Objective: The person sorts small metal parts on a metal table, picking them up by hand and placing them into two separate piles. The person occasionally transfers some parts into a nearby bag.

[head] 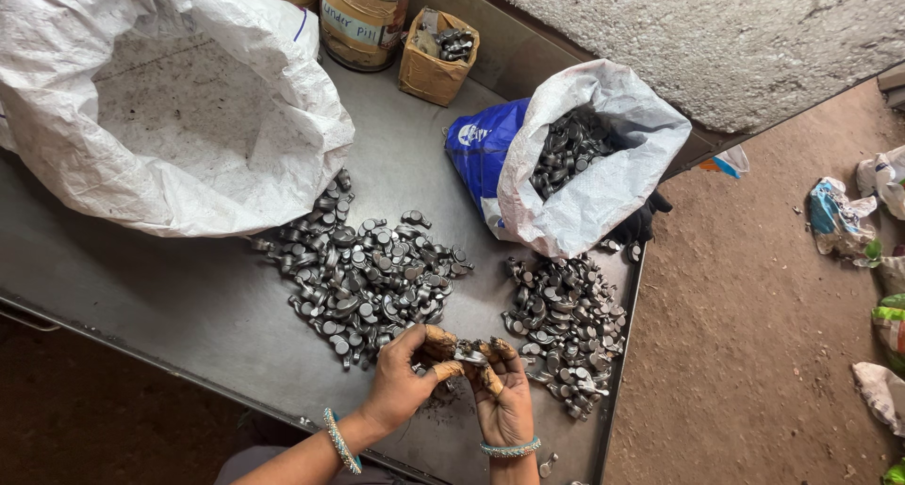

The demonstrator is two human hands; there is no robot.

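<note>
Here, low in the middle of the frame, the left hand (401, 388) and the right hand (502, 395) meet over the metal table (170, 296), both sets of fingers pinched around one small metal part (468, 354) held between them; the fingertips look stained rust-brown. The part seems a small solid forging with a round head, so it is likely heavy for its size, stiff, and perhaps greasy and slippery; a pinch across the round head and the narrower body looks the surest hold. Just above the left hand lies a large pile of parts (363, 282), and to the right a smaller pile (566, 329). In the upper left a big white sack (179, 108) lies open, and right of centre a smaller sack (584, 169) holds more parts, beside a cardboard box (436, 59) at the top
</note>
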